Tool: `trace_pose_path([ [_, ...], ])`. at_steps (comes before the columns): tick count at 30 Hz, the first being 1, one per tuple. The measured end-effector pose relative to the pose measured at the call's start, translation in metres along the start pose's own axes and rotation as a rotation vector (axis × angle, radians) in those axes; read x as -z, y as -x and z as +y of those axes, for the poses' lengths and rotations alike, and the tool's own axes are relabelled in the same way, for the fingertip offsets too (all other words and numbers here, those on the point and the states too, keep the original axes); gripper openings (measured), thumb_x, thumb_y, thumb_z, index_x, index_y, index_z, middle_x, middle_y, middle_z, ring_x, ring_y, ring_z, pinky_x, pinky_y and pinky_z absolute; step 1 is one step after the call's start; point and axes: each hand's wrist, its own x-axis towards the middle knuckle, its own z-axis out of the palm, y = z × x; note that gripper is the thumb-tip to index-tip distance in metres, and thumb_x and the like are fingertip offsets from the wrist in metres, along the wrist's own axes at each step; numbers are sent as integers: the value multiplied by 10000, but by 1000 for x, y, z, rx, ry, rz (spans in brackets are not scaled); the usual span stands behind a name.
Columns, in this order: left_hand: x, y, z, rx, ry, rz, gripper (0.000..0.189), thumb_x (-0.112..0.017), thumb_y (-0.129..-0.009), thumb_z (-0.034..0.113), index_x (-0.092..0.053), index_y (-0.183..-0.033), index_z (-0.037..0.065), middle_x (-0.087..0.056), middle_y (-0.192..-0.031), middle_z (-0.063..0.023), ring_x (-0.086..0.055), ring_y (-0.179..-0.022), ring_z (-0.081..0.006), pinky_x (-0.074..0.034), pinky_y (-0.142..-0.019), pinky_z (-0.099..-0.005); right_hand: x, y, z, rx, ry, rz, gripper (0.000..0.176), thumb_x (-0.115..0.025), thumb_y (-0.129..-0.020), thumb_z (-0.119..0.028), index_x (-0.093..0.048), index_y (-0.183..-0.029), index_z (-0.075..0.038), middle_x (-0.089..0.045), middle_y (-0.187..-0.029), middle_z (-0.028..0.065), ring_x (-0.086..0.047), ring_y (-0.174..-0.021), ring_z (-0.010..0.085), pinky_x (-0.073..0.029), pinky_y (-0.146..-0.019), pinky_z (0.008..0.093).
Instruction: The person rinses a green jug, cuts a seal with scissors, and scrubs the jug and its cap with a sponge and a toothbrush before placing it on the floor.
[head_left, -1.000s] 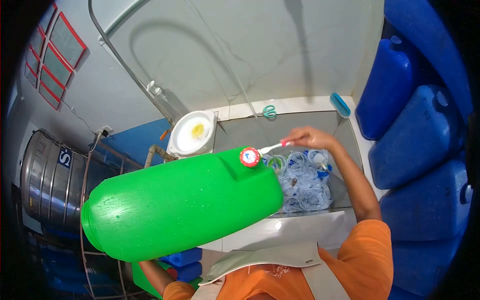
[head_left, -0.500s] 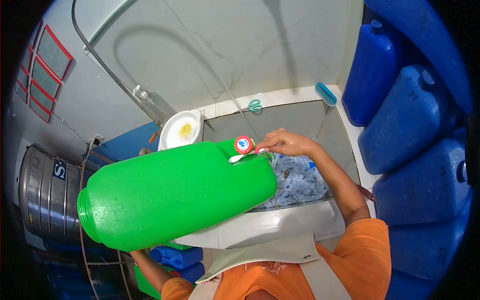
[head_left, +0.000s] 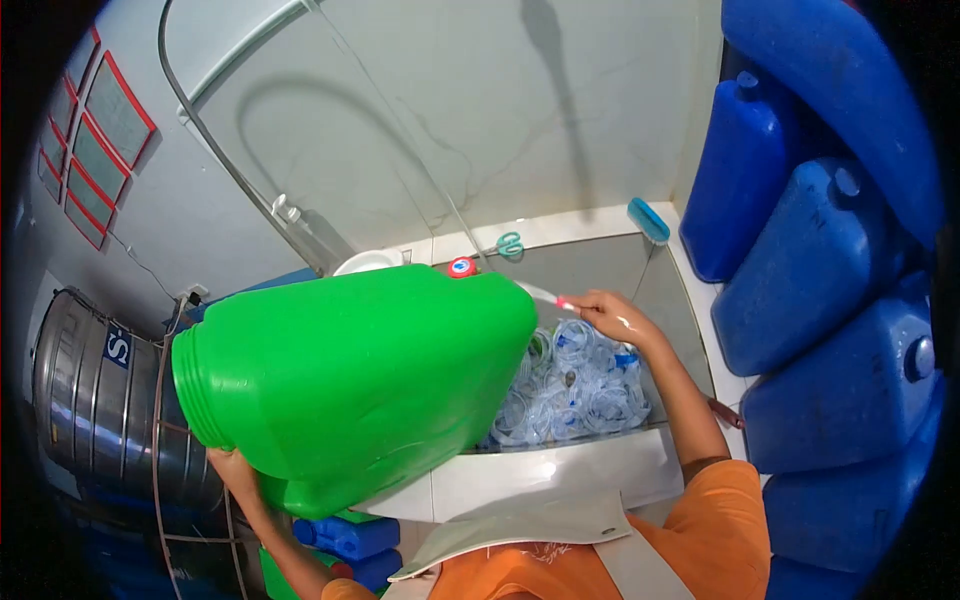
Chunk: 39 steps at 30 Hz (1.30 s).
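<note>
A large green plastic jug lies on its side across the basin's edge, its threaded neck pointing left. My left hand grips it from below near the neck, fingers partly hidden. A red cap with a blue-and-white label shows at the jug's far side. My right hand is closed around a slim white-and-pink toothbrush, whose white end reaches to the jug's base end. White foam spots the back of this hand. Below it, a heap of clear plastic rings and scraps lies in the basin.
Several blue jugs are stacked on the right. Teal scissors and a blue scrub brush rest on the back ledge. A pump bottle, a partly hidden white bowl and a steel tank stand left.
The jug has rolled, taking the cap to its far side and covering more of the bowl. My right hand and the toothbrush have shifted right; my left hand now shows at the neck.
</note>
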Motion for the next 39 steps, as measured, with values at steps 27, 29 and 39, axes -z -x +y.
trace_pose_path([
  [27,-96,-5,158,737,402,-560,500,-513,-666,-81,-528,-1160,-2,-541,-697,-26,-458,-440,-89,-349,-380,-234,65,-165,113,103,79,410,313,-470,-881,-150,-579,-1162,-68,-630,-929,176,-604,-827,291,-461,-758,370],
  [29,-91,0,158,720,421,-551,489,-509,-659,-78,-533,-1142,-5,-542,-693,-28,-461,-440,-91,-351,-378,-236,30,-191,56,142,-155,57,312,-492,-884,-191,-598,-1148,-64,-651,-1057,116,-586,-803,160,-459,-743,328],
  [39,-70,7,148,732,444,-535,482,-524,-626,-68,-546,-1105,-23,-538,-660,-38,-457,-418,-102,-350,-369,-244,-31,-223,37,-69,-220,-242,302,-584,-842,-240,-659,-1051,-36,-661,-1044,66,-576,-748,89,-457,-725,221],
])
